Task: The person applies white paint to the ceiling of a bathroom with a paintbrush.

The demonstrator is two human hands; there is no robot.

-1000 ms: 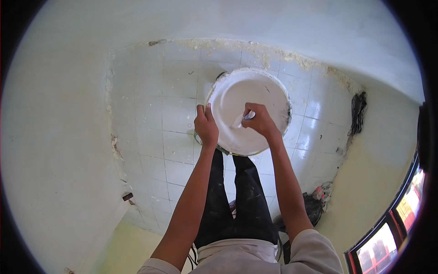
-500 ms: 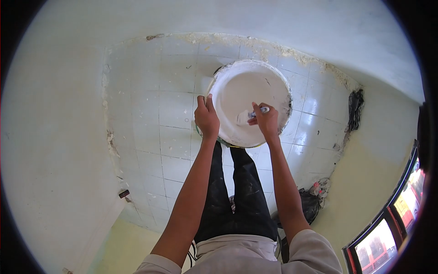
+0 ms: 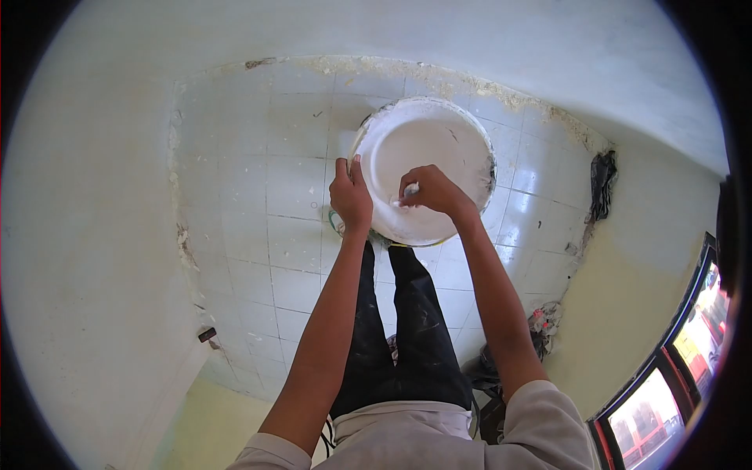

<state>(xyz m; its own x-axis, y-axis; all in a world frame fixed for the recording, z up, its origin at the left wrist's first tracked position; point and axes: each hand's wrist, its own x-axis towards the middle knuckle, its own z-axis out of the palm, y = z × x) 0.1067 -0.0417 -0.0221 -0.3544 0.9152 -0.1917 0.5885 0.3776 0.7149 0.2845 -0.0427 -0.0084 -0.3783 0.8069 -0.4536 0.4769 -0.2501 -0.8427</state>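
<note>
A large round bucket [image 3: 368,141] holds a pale, creamy material [image 3: 439,153] that looks like paint. My left hand [image 3: 351,196] grips the bucket's left rim, thumb and fingers pressed on its edge. Inside the bucket, toward its lower left, my right hand [image 3: 431,190] is closed round the handle of a brush [image 3: 411,189]. The brush's head is mostly hidden beneath my fingers, low against the inner wall.
White floor tiles [image 3: 294,184] with pale splatters lie around the bucket. Black plastic [image 3: 601,186] rests by the right wall, with debris [image 3: 546,321] lower down. A small dark object [image 3: 207,334] is at the left wall. Windows [image 3: 646,419] are at lower right.
My right hand has moved left inside the bucket with the brush and turned over, hiding more of it. The bucket appears slightly further up and left; my left hand still grips its rim.
</note>
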